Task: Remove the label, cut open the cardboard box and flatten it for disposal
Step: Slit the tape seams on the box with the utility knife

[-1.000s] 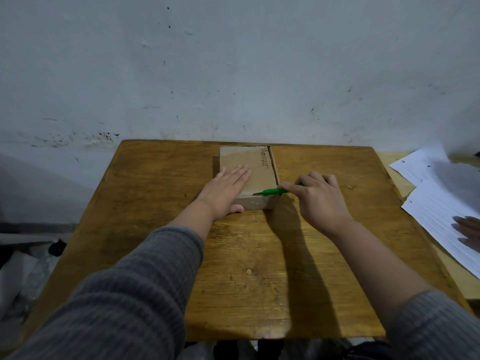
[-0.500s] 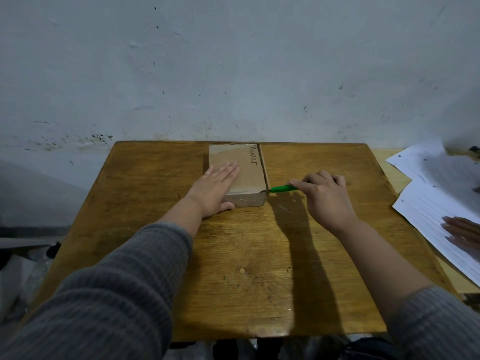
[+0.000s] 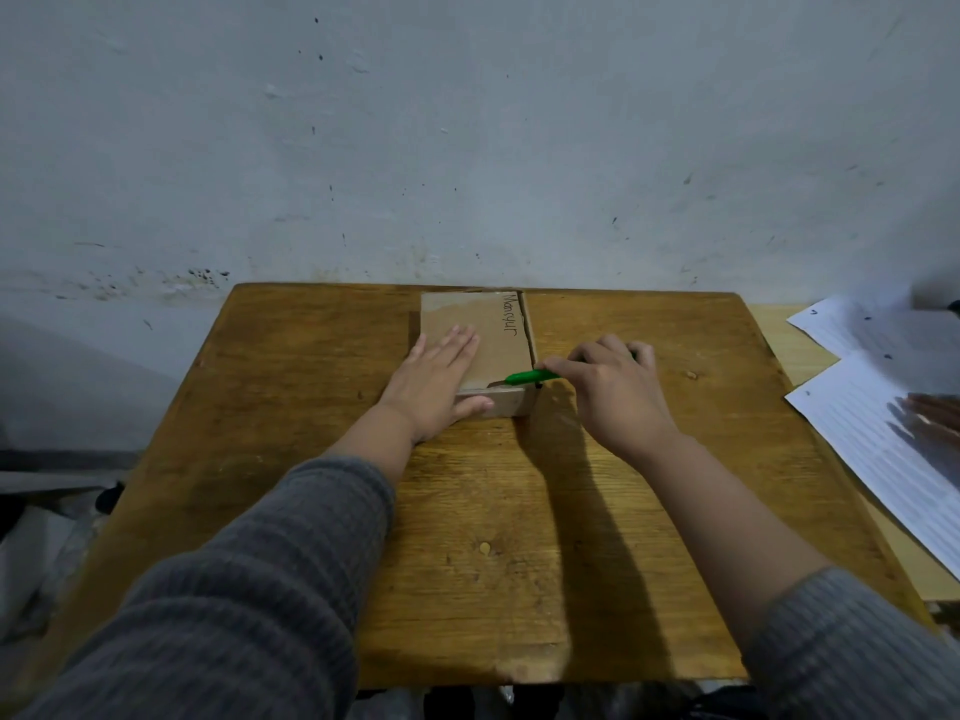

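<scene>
The cardboard box (image 3: 485, 337) lies flat at the table's (image 3: 291, 407) twelve o'clock edge. The left hand (image 3: 434, 384) presses it, palm spread flat, fingers pointing to one o'clock. At the box's five o'clock corner, the right hand (image 3: 615, 389) clasps a green cutter (image 3: 530, 377), whose tip touches the top face.

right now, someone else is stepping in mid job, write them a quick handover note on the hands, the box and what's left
Left hand: flat on the cardboard box, pinning it to the wooden table.
Right hand: gripping the green cutter, tip at the box's near right top edge.
Done: no label visible on top, only handwriting; a slit seems to run along the right edge.
Left: finish cutting the box open, then flatten it. It is not flat yet.
</scene>
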